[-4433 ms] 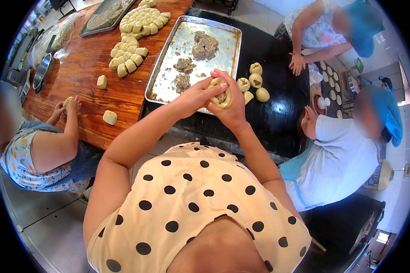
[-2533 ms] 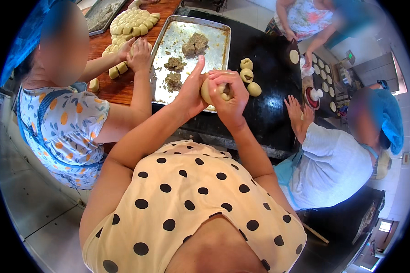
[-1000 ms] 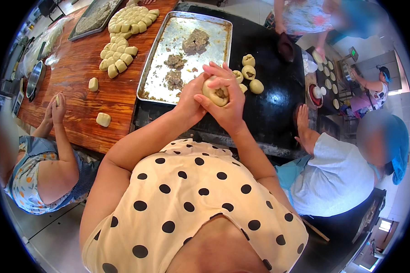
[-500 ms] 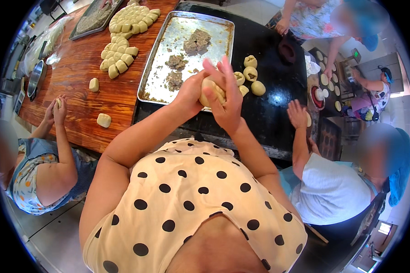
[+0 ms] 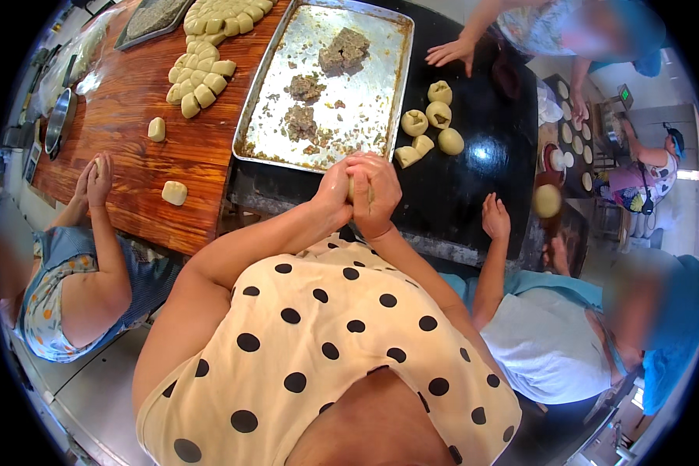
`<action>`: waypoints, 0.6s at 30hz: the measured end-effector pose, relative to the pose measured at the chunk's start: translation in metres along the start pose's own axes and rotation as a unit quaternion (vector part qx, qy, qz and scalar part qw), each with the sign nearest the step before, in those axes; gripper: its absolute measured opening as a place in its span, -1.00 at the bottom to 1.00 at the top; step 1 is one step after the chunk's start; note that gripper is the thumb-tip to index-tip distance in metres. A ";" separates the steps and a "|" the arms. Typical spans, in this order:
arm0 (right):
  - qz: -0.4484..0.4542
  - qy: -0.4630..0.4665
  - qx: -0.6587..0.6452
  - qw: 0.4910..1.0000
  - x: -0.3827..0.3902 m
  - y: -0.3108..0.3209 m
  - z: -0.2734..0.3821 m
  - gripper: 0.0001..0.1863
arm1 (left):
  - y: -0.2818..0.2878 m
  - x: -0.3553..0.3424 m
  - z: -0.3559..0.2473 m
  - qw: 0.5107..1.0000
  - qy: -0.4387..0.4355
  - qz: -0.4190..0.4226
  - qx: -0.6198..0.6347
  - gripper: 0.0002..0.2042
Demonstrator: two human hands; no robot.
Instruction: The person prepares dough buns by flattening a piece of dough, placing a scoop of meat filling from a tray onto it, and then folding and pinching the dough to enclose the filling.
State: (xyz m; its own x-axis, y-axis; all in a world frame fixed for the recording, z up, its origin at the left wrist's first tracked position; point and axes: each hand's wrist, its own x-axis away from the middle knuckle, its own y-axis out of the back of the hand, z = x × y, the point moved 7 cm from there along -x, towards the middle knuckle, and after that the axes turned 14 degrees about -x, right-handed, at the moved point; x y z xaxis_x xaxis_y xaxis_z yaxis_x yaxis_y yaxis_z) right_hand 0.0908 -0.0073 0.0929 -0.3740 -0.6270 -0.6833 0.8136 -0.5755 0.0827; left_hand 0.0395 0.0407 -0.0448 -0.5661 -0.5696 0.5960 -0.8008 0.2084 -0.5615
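Snugly between left grip (image 5: 334, 187) and right grip (image 5: 380, 190), pale dough (image 5: 352, 189).

Head-worn view, single: wide fisheye, facing down; shirt (image 5: 326, 326) close, lower centre; hands (image 5: 377, 190) mid-frame; tray (image 5: 357, 89) farther, upper centre.

Metal bowl (image 5: 60, 123) near clear plastic (image 5: 90, 51)

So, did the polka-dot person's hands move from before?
Yes, the hands came back toward the polka-dot top, away from the metal tray, in this view.
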 end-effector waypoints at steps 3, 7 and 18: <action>0.003 0.024 0.018 1.000 0.004 0.002 -0.009 -0.87 | 0.003 0.000 0.004 0.999 0.032 -0.035 -0.024 -0.43; -0.012 0.007 0.020 1.000 0.005 0.012 -0.026 -0.83 | -0.016 -0.003 0.001 0.997 0.073 -0.021 -0.017 -0.44; -0.237 -0.106 0.137 0.956 -0.078 0.171 -0.137 -0.64 | -0.023 -0.027 -0.023 0.980 0.052 0.048 -0.185 -0.55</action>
State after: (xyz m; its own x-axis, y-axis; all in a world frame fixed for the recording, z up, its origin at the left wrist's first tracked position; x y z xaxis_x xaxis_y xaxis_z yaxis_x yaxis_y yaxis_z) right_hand 0.3204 0.0153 0.0609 -0.7771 -0.3367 -0.5317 0.3942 -0.9190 0.0059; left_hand 0.0686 0.0697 -0.0352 -0.6445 -0.4528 0.6161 -0.7477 0.5419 -0.3839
